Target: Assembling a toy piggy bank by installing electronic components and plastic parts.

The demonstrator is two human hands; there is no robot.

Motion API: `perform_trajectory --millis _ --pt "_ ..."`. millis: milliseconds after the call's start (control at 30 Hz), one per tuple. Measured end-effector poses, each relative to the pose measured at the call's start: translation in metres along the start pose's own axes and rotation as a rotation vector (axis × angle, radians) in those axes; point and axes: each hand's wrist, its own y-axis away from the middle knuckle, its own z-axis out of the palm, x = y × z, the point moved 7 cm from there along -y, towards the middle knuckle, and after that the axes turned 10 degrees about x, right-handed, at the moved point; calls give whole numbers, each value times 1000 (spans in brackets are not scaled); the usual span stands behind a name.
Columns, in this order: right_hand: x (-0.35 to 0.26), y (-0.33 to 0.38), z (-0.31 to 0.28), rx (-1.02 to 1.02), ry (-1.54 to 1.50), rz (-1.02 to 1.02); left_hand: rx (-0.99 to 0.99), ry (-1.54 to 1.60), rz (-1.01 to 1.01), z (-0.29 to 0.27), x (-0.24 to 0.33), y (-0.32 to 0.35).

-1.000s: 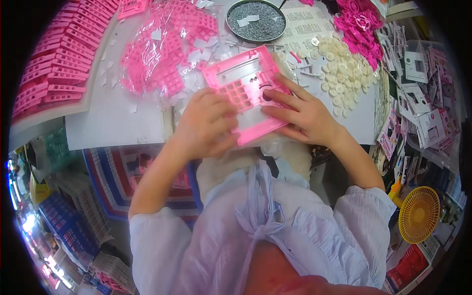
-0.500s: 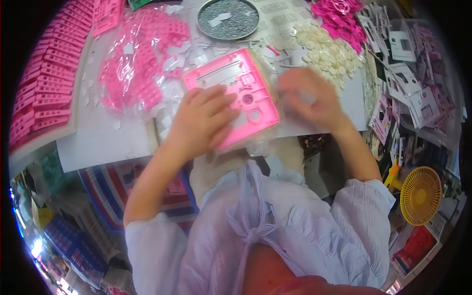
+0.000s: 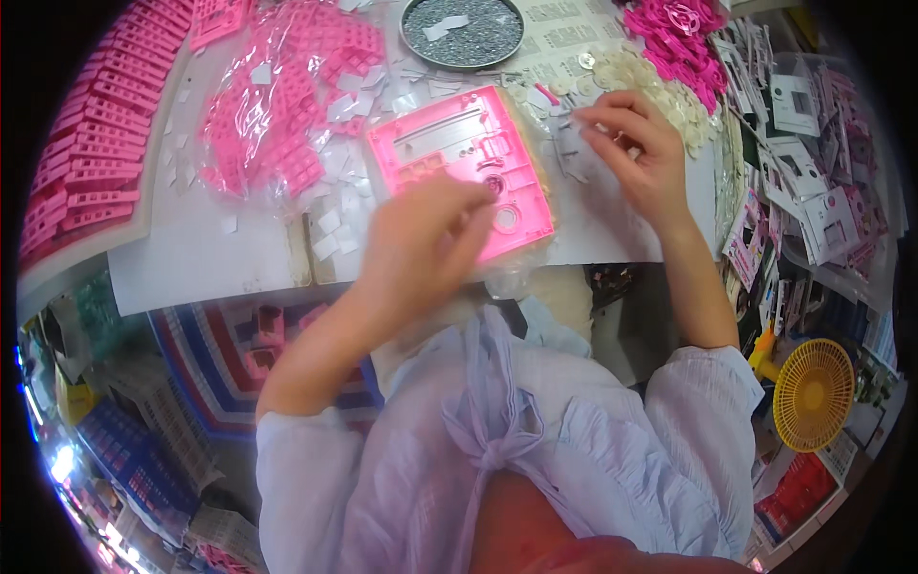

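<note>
A shallow pink plastic casing with ribs, a round ring and a metal-coloured inner strip lies tilted on a padded, clear-wrapped base in front of me. My left hand is over its near left part, the fingertips near its middle; motion smears the fingers. My right hand is to the right of the casing, thumb and fingertips brought together in a pinch above small parts on the table. Whatever is between those fingertips is too small to make out. Off-white round plastic pieces lie in a heap just beyond it.
A round tin of small grey metal bits stands at the back. Bagged pink parts and scattered white paper slips lie left, beside stacked pink casings. Magenta parts are back right. A yellow fan stands lower right.
My left hand has moved off the casing's left edge, rightward over its middle. My right hand has moved up and right, and its fingers have come together.
</note>
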Motion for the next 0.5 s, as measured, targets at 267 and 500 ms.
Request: perform_trajectory --millis 267,500 --pt "-70 20 44 -321 -606 -223 -528 919 -700 31 -15 3" --pt "-61 46 49 -149 -568 135 -140 754 -488 15 -11 18"
